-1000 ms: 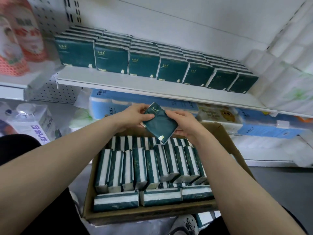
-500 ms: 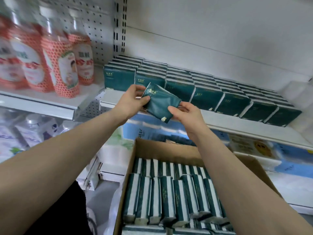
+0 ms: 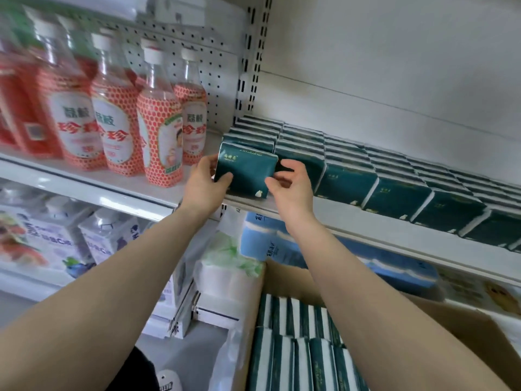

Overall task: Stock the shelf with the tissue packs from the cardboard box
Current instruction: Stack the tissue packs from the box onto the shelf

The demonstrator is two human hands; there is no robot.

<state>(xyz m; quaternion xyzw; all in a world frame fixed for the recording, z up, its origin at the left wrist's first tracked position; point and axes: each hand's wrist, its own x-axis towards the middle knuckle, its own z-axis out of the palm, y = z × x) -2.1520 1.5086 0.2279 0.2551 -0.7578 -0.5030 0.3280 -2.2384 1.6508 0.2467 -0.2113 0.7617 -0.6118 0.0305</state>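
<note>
A dark green tissue pack [image 3: 248, 169] stands upright at the left end of the white shelf [image 3: 366, 221], in front of the leftmost row of matching packs [image 3: 394, 176]. My left hand [image 3: 204, 182] grips its left edge and my right hand [image 3: 290, 184] pinches its lower right corner. Its bottom edge sits at the shelf surface. The cardboard box [image 3: 462, 323] at the lower right holds several more green-and-white tissue packs [image 3: 298, 348] standing on edge.
Red-labelled bottles [image 3: 158, 131] stand on the neighbouring shelf to the left, behind a perforated upright. Milk cartons [image 3: 107, 238] sit below them. Blue and white paper packs [image 3: 270, 244] lie under the tissue shelf. A strip of bare shelf runs along the front edge.
Both hands carried the tissue pack up from over the box to the left end of the shelf and turned it upright. The camera view rose and swung left.
</note>
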